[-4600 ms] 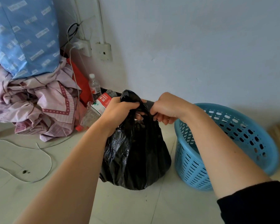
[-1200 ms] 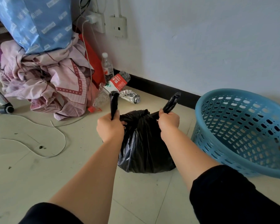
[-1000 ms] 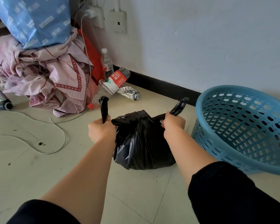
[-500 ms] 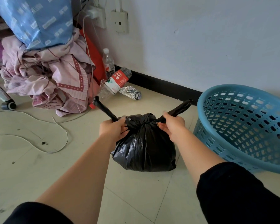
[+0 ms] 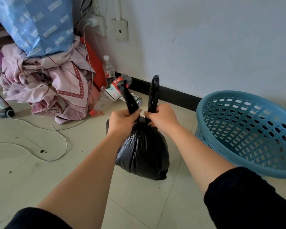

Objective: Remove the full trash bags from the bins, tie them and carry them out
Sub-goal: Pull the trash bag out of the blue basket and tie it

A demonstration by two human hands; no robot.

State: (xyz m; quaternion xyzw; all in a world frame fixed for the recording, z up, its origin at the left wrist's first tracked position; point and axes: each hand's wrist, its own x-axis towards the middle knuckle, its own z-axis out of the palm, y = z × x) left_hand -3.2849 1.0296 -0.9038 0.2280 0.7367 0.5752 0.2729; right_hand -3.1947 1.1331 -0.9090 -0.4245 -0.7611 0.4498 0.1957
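Tiled floor (image 5: 40, 171) carrying black trash bag (image 5: 144, 154), left of emptied blue bin (image 5: 248, 134): left hand (image 5: 122, 122) and right hand (image 5: 162, 118), each clenched on a handle, are now drawing both upward from their earlier sideways pull, suggesting a second knot.

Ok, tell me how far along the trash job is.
Done: the black trash bag is out of the blue bin, standing on the floor. In hand: the left hand and right hand each grip a bag handle, tying. Left: finishing the knot, carrying it out.
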